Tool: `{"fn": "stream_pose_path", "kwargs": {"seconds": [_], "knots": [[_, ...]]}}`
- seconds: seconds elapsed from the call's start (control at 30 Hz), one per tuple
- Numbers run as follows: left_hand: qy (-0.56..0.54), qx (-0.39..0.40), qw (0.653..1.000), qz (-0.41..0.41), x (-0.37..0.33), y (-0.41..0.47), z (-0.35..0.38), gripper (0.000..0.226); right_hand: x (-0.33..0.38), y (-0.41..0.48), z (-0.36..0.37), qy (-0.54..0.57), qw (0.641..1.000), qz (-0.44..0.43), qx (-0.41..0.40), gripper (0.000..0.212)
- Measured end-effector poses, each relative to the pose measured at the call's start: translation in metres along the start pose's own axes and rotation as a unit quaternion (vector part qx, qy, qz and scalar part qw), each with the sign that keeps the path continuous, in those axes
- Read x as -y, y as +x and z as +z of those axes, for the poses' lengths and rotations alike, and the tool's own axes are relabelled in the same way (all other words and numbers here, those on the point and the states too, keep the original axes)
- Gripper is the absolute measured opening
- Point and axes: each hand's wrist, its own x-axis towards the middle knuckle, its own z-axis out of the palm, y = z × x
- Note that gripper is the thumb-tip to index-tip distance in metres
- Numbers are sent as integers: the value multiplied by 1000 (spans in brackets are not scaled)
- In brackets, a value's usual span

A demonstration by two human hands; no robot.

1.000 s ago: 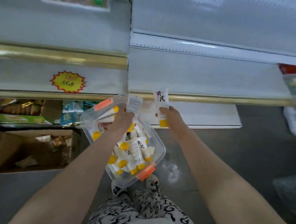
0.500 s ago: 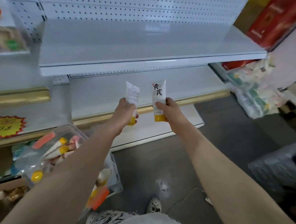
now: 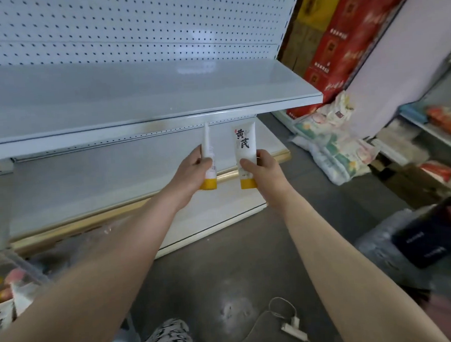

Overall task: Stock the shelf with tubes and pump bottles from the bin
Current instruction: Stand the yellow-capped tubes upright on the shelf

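1. Head view, left side. The left hand (image 3: 190, 170) grips the left tube (image 3: 206, 145), fingers curled round its lower body. The tube stands nearly upright, with its yellow cap down and its crimped end up, and is turned almost edge-on to the viewer.
2. Head view, right side. The right hand (image 3: 264, 168) grips the right tube (image 3: 244, 143), thumb pressed across the front and the other fingers wrapped behind. The tube is upright, cap down, and its printed face with black characters is toward the viewer.
3. Tubes, relation. The two tubes are side by side with a narrow gap between them. Both are held in the air in front of the shelf (image 3: 161, 95), their crimped ends level with its front lip. Neither rests on the board.
4. Shelf. A white metal board backed by a pegboard (image 3: 131, 26).
5. Lower shelf (image 3: 88, 184). This is white with a gold strip along its front, and it lies behind and below the hands.
6. Bin (image 3: 4, 279). A clear plastic bin sits low at the left edge, partly hidden by the left forearm and well apart from both hands. More white tubes with yellow caps are inside.
7. Surroundings. Red cartons (image 3: 342, 31) are stacked to the right of the shelf, with printed sacks (image 3: 331, 143) piled on the floor (image 3: 224, 263) below them. A white cable (image 3: 292, 325) lies on the floor, near the person's patterned trousers (image 3: 171, 338). A dark bag (image 3: 434, 237) is at the right.
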Motion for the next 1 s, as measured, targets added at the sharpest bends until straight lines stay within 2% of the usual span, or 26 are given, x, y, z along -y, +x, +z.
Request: {"fn": "stream_pose_path", "kwargs": {"seconds": [0.07,0.23,0.37,0.6,0.87,1.0], "knots": [[19,16,1000,17,-7,14,15,31,2,12,-16,16,1000,2,-15,37],[34,12,998,52,-29,61,46,27,10,50,-56,16,998,-12,-59,31],[30,22,997,68,-43,111,73,38,16,90,-87,45,995,-25,-83,28],[33,53,994,95,-68,220,114,49,38,183,-127,9,989,-41,-139,34],[43,67,989,124,-109,345,160,46,72,293,-177,-3,984,-73,-162,19],[60,63,988,127,-111,387,175,45,73,331,-194,10,985,-60,-163,30]]}}
